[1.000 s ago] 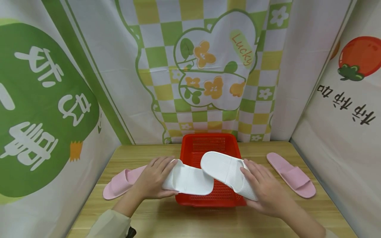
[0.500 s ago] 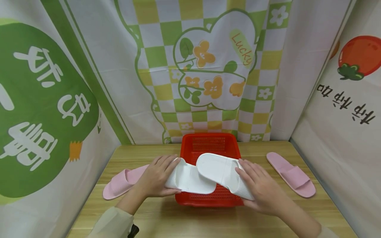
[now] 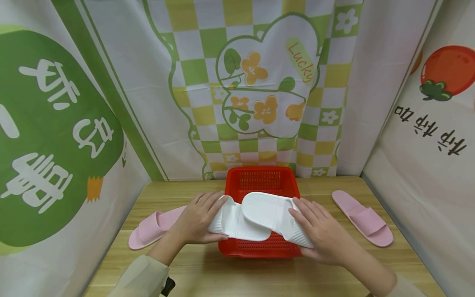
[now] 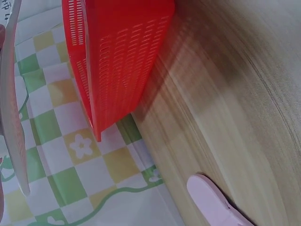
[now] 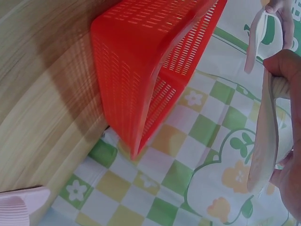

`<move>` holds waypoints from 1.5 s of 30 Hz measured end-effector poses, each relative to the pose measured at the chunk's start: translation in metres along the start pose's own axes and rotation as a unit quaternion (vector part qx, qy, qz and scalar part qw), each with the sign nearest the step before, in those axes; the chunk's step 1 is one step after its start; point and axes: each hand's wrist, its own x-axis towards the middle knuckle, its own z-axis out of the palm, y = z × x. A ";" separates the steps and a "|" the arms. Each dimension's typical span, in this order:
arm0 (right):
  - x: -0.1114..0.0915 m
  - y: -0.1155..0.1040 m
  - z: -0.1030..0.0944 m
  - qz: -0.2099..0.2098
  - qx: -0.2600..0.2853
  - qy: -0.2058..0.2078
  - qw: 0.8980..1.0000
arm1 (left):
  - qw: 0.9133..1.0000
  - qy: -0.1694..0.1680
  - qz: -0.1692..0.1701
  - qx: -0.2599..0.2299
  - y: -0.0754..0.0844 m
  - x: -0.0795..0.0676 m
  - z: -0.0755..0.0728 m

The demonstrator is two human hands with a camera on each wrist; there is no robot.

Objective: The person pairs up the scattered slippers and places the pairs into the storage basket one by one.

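Two white slippers are held up over the red basket (image 3: 237, 179). My left hand (image 3: 202, 218) grips one white slipper (image 3: 241, 226) by its strap end, sole end pointing right. By the strap end too, my right hand (image 3: 323, 231) holds the other white slipper (image 3: 261, 209), its heel pointing left. That heel overlaps the left-hand slipper in the head view. From the right wrist view, the right hand's thumb and fingers wrap the slipper (image 5: 263, 136), which is clear above the basket rim (image 5: 150, 94).
A pink slipper (image 3: 150, 229) lies on the wooden table (image 3: 256, 280) at the left, partly behind the left hand. Another pink slipper (image 3: 365, 220) lies at the right. Printed fabric (image 3: 208, 123) hangs behind and on both sides.
Both hands have come closer together. The right-hand slipper has moved left and now overlaps more of the left-hand slipper, which shifted slightly right. The pink slippers and basket stay put.
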 end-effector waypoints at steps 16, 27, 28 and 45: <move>0.007 -0.003 0.003 -0.017 -0.006 -0.009 1.000 | 1.000 0.004 0.013 0.007 0.002 0.011 0.003; 0.010 -0.006 0.005 -0.031 -0.010 -0.005 0.999 | 1.000 0.016 0.023 0.009 0.006 0.017 0.005; 0.010 -0.006 0.005 -0.031 -0.010 -0.006 0.999 | 1.000 0.015 0.023 0.009 0.007 0.018 0.006; 0.014 -0.012 0.010 -0.043 -0.011 0.002 0.999 | 1.000 0.006 0.026 0.008 0.015 0.024 0.010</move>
